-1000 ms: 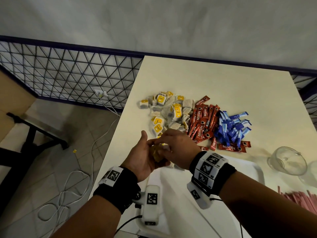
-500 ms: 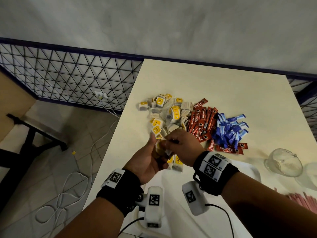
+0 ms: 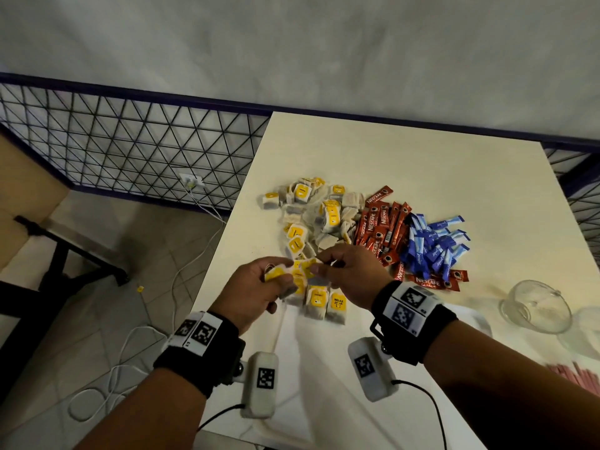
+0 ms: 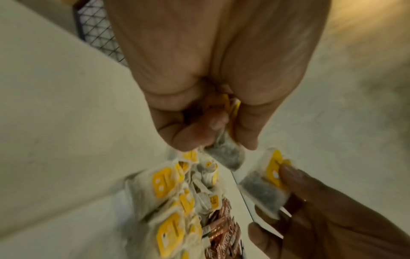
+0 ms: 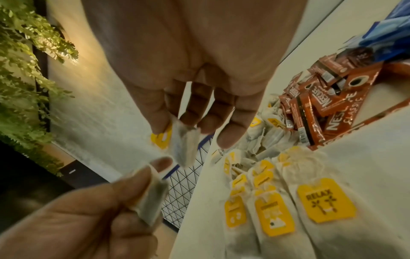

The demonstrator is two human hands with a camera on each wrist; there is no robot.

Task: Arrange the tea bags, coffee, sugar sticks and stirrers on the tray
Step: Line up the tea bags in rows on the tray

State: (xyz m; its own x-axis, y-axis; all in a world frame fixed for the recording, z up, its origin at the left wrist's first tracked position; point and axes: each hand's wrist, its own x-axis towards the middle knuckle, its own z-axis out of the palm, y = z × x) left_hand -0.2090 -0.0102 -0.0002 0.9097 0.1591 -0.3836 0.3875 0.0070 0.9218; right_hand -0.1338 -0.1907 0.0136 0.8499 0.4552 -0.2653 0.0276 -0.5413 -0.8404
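Over the tray's far left corner my left hand (image 3: 277, 280) grips a small bunch of tea bags (image 4: 228, 154) with yellow tags. Just to its right my right hand (image 3: 319, 269) pinches a single tea bag (image 4: 264, 184) between thumb and fingers; it also hangs from that hand's fingers as the tea bag (image 5: 184, 145). A few tea bags (image 3: 326, 302) lie side by side on the white tray (image 3: 324, 378). Behind the hands lie the loose pile of tea bags (image 3: 311, 216), red coffee sticks (image 3: 383, 228) and blue sugar sticks (image 3: 435, 246).
A clear glass cup (image 3: 535, 311) stands at the right of the table (image 3: 389, 157). Pink stirrers (image 3: 578, 375) lie at the right edge, partly cut off. The table's left edge drops to a tiled floor with white cables (image 3: 130, 368); a wire fence (image 3: 130, 141) runs behind.
The hands, first pressed together, have drawn apart. My right hand now holds one tea bag separate from the bunch in my left. More tea bags lie on the tray.
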